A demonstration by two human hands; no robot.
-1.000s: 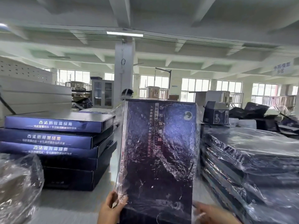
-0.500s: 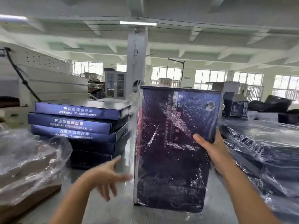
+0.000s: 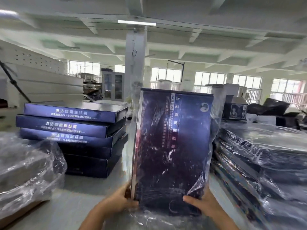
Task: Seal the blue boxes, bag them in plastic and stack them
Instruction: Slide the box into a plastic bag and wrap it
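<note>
The blue box (image 3: 172,143) is upright in front of me, already inside its plastic bag (image 3: 214,123), which hangs loose and crinkled round it and puffs up past its top edge. I cannot tell whether its foot rests on the bench (image 3: 66,196) or is just off it. The left hand (image 3: 119,201) grips the box's lower left edge, fingers curled round it through the film. The right hand (image 3: 201,203) holds the lower right corner, thumb laid across the front. Left of the box sits the stack of unbagged boxes (image 3: 71,130). Close on its right is the stack of bagged boxes (image 3: 259,160).

My worry is the grip. Both hands are down at the bottom of a tall box, and there is slick film between skin and card. If it leans, there is nothing up top to check it, and it could slide inside the bag or topple toward either stack. I cannot see which end of the bag is open. If it is the lower one, lifting by the film alone might let the box drop out. The bagged stack also looks uneven, plastic on plastic, so a careless landing could set it slipping.
</note>
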